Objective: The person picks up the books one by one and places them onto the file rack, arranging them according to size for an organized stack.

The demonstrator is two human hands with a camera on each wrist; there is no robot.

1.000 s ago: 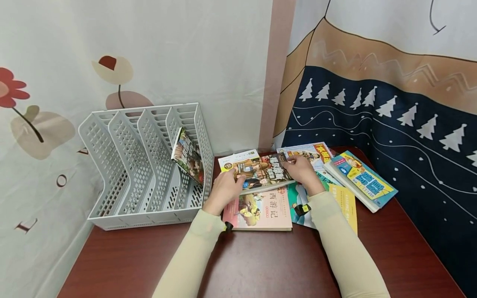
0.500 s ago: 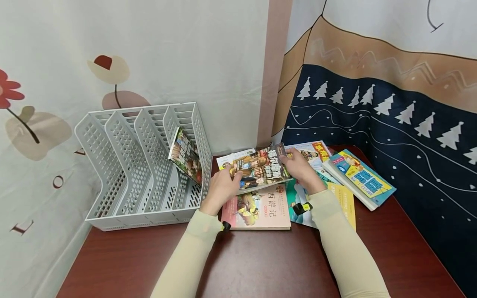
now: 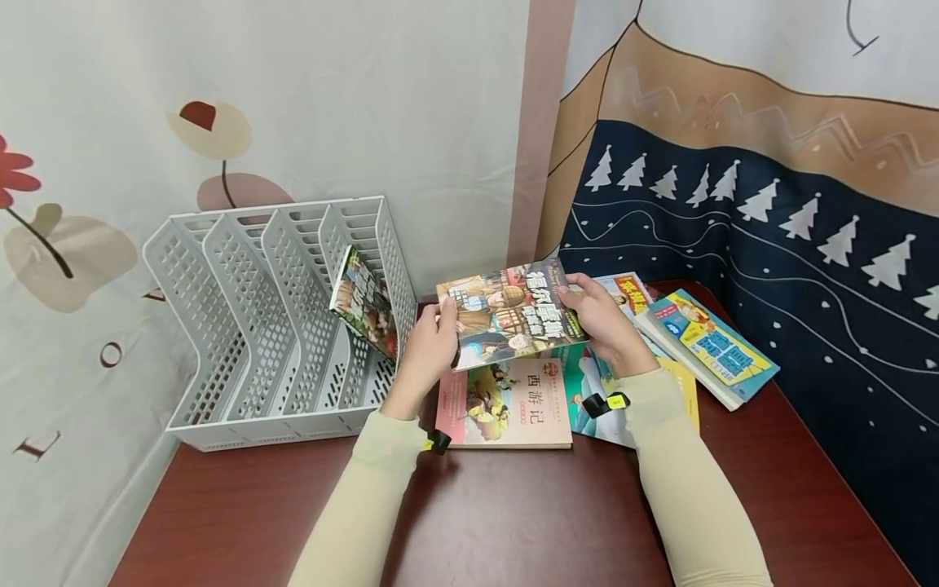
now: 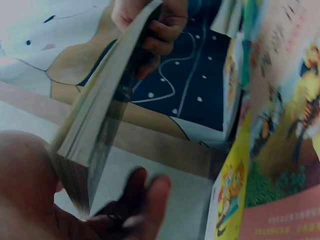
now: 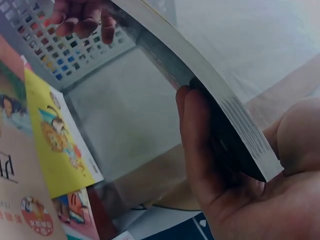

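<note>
Both hands hold a paperback book (image 3: pixel 509 314) with a dark, colourful comic cover, raised over the other books. My left hand (image 3: pixel 427 350) grips its left edge, thumb on the cover; in the left wrist view, the fingers (image 4: pixel 150 197) spread below the book's corner. At the opposite edge my right hand (image 3: pixel 605 322) pinches it, thumb on top and fingers (image 5: pixel 195 135) underneath. Below lies a pink book (image 3: pixel 506 408). A green book (image 3: pixel 587 379) and a yellow one (image 3: pixel 682 379) lie partly hidden under the right arm.
A light grey slotted file rack (image 3: pixel 271 428) stands at left, with one book (image 3: pixel 364 306) leaning in its rightmost slot. A blue-and-yellow thick book (image 3: pixel 715 346) and another book (image 3: pixel 627 289) lie at right on the dark red table (image 3: pixel 543 514). Curtains hang behind.
The comic-cover book has risen off the pile and tilted, carried by both hands slightly toward the left. The right thumb now presses on its cover. The rack and other books have stayed put.
</note>
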